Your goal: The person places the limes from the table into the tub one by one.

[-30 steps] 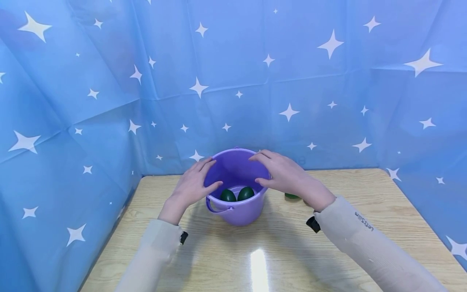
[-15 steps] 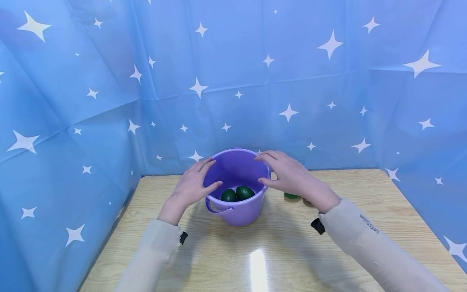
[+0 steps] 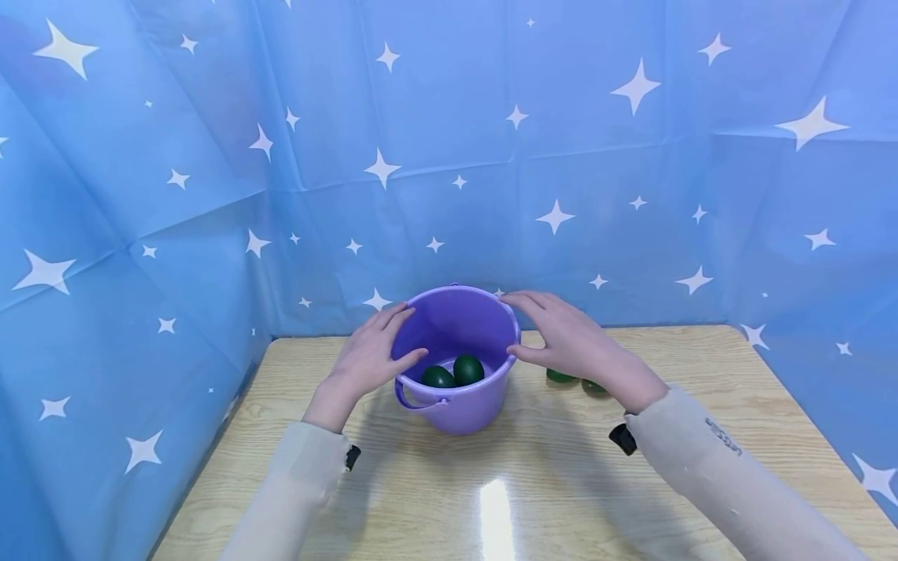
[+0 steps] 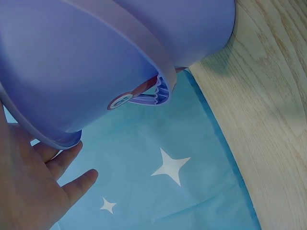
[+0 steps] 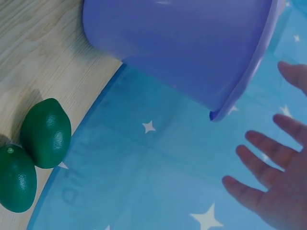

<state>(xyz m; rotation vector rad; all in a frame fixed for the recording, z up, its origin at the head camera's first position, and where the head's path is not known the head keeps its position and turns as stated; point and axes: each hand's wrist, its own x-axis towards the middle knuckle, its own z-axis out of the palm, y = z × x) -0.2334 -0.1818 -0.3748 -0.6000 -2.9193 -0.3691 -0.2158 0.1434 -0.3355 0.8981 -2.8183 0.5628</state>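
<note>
A purple bucket [image 3: 466, 409] stands upright on the wooden table, its handle [image 3: 421, 403] hanging at the front left. Two dark green limes [image 3: 468, 370] lie at its bottom. My left hand [image 3: 368, 354] is at the left of the rim, thumb over the opening; in the left wrist view its fingers [image 4: 67, 160] reach right up to the rim, loosely spread. On the opposite side, my right hand [image 3: 564, 339] hovers by the rim with fingers spread and nothing in them. In the right wrist view a gap shows between its fingertips [image 5: 232, 184] and the bucket [image 5: 177, 48].
Two more limes [image 5: 45, 134] lie side by side on the table right of the bucket, partly under the right wrist in the head view. A blue star-patterned cloth [image 3: 449, 156] walls the back and sides of the table [image 3: 421, 499].
My right hand has drawn back to the right from over the bucket's mouth, uncovering another lime on the table. The limes in the bucket have shifted slightly. My left hand stays put.
</note>
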